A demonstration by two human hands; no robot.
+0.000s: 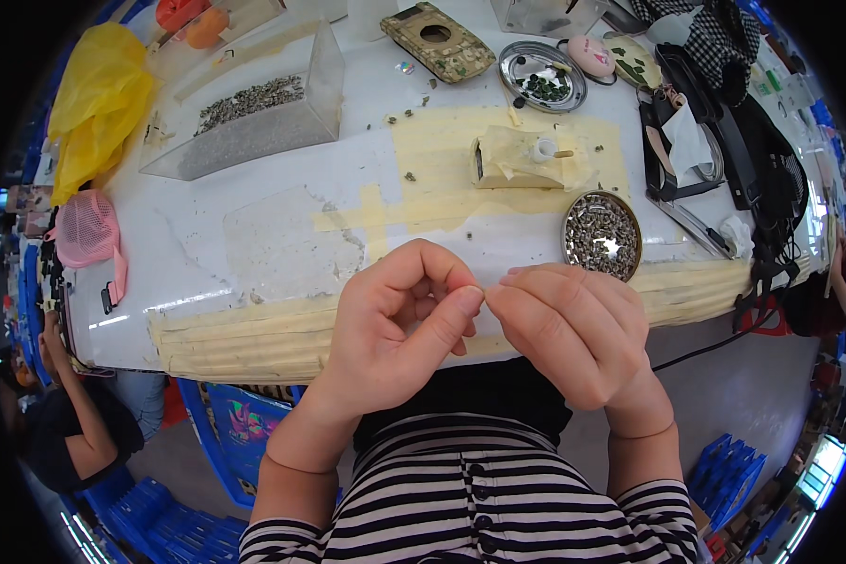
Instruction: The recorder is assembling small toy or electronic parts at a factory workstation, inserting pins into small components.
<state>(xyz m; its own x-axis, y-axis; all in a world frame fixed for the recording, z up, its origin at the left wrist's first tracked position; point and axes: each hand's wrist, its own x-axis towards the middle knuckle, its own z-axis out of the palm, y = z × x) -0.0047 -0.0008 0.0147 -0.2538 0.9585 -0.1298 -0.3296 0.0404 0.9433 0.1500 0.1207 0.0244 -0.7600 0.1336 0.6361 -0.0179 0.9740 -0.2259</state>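
Over the table's near edge, my left hand (399, 315) and my right hand (573, 324) meet with their fingertips pinched together. Whatever sits between those fingertips is too small to make out. Just beyond my right hand stands a round metal dish (567, 242) full of small metallic parts (597, 230). Farther back from it, a block wrapped in pale tape (508, 162) carries a small white cup (542, 149) with a thin brown stick poking out. A few loose small parts (410, 177) lie on the taped tabletop.
A clear tray (254, 141) at the back left holds many small parts. Beside it are a yellow bag (99, 103) and a pink mesh pouch (86, 230). A camouflage box (437, 42) and a dish with dark green bits (542, 77) stand behind; tweezers (691, 228) lie right. Another person (80, 432) sits left.
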